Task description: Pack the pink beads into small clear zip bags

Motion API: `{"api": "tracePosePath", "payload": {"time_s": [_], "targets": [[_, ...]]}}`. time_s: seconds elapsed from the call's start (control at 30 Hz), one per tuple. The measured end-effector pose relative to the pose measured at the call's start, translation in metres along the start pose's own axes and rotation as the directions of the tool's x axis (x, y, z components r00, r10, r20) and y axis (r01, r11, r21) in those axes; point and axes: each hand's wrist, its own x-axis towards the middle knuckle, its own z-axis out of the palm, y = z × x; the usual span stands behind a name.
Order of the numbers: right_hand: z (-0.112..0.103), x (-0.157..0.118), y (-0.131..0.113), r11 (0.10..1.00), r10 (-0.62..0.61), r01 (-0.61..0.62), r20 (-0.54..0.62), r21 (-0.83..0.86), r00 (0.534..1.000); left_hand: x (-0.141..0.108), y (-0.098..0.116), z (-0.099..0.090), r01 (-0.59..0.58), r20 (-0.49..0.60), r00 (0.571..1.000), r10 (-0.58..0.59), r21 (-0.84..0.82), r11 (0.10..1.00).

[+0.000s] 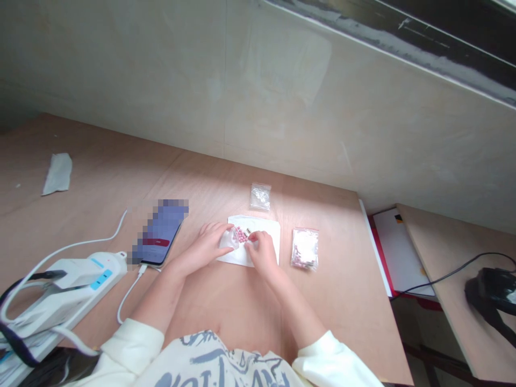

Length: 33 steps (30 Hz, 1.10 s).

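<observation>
Pink beads (242, 235) lie in a small heap on a white sheet (271, 228) on the wooden table. My left hand (213, 240) is closed on a small clear bag (229, 239) at the left side of the beads. At their right side, my right hand (260, 248) has its thumb and fingertips pinched together; what is between them is too small to make out. A small metallic piece (248, 231) shows just beyond those fingertips. Behind the sheet lies a clear bag of pale pieces (260, 197). A bag of pink and dark pieces (305, 249) lies to the right.
A phone (161, 234) with a white cable lies left of my left hand. Farther left are a power strip (91, 287) with plugs and a white scrap (57, 173). The table ends at the wall behind. A black object (494, 293) rests on another table at right.
</observation>
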Motion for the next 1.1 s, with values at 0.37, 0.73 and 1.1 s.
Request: {"api": "tracePosePath", "payload": {"time_s": [0.37,0.73,1.1], "targets": [[-0.001,0.003,0.001,0.999,-0.021,0.020,-0.012,-0.042,1.000,-0.001,0.001,0.001,0.023,-0.015,1.000,-0.023,0.000,1.000],[-0.005,0.000,-0.010,0.996,-0.049,0.050,-0.012,0.076,0.999,-0.003,0.000,0.001,0.060,-0.039,0.997,-0.061,-0.009,0.998],[-0.024,-0.017,-0.032,0.935,-0.060,0.038,0.053,0.352,0.997,-0.002,0.024,-0.002,0.075,-0.101,0.988,-0.120,-0.368,0.927]]}}
